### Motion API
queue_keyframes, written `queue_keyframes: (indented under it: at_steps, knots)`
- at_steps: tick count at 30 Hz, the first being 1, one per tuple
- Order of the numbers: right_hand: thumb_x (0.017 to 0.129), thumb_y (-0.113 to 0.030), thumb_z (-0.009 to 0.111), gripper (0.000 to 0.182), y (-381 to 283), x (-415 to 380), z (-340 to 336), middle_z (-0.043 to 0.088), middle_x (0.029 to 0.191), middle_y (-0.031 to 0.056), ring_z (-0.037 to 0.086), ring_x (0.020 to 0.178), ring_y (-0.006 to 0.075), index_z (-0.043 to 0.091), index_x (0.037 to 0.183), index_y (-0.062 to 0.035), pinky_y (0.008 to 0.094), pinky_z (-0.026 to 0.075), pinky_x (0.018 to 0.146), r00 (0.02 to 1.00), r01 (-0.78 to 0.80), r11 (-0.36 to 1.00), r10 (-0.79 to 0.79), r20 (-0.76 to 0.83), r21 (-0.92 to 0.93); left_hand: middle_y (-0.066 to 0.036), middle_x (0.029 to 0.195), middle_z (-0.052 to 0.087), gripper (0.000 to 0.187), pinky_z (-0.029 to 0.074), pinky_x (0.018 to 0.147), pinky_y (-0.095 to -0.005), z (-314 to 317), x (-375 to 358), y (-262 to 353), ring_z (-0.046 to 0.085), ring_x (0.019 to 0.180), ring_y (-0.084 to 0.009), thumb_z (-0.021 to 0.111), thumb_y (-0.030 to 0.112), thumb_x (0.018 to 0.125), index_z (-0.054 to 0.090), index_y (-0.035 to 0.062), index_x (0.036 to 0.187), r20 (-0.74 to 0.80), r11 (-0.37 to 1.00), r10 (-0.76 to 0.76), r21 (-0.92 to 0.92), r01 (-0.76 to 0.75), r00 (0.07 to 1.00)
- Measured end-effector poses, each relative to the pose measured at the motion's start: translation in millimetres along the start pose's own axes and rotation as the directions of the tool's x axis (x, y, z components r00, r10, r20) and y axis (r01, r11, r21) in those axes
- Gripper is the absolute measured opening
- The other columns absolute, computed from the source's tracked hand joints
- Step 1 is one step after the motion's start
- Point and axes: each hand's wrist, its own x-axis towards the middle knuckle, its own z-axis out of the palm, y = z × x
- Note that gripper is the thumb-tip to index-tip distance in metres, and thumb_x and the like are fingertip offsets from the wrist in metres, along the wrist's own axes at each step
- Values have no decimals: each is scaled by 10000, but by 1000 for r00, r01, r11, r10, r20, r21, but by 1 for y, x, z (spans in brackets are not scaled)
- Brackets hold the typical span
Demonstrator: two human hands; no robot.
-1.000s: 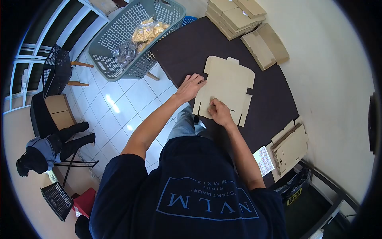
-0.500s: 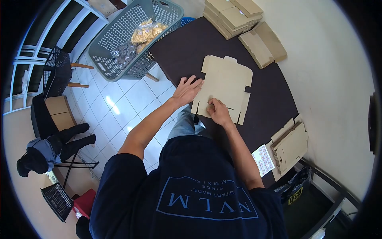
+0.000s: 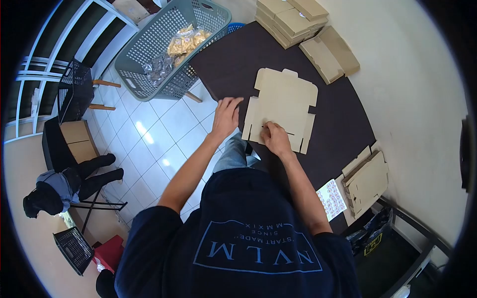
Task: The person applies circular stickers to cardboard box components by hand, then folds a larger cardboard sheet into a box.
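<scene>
An unfolded cardboard box blank [image 3: 285,99] lies flat on the dark brown tabletop [image 3: 228,59], with slots and side flaps cut into it. My right hand [image 3: 276,139] rests over its near part, beside a dark slot. The fingers there are curled and pressed together; whatever they may pinch is hidden. My left hand [image 3: 227,116] hovers by the table's left edge, a little left of the blank and apart from it. Its fingers are stretched out and hold nothing.
Folded cardboard boxes [image 3: 293,22] are stacked at the back, beside an open box [image 3: 330,54]. More flat blanks [image 3: 367,181] and a sticker sheet [image 3: 331,199] lie at right. A grey basket [image 3: 134,59] holds bagged snacks [image 3: 186,42]. Another person [image 3: 59,186] is at far left.
My left hand has come off the blank's left edge and moved left, uncovering that side flap. My right hand stays at the slot, its pose almost the same.
</scene>
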Motion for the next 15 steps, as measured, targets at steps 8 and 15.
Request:
queue_keyframes:
  at_steps: [8,15]
  knots:
    - [770,-26,679,274,-26,14,22,652,925,183,662,875,376,619,1037,-10,444,548,808,946,254,967,-256,-201,-36,-100,1247,477,555,390,958,-434,1,-54,7,435,1167,-314,651,46,736,658,223,1262,275,996,-69,69,52,959]
    - [810,55,563,169,1,29,16,663,904,159,671,811,279,622,960,5,362,545,751,994,75,960,-52,-95,269,-80,1270,470,547,361,985,-440,-20,-39,5,426,1179,-295,687,92,723,662,227,1252,391,999,-20,43,4,920]
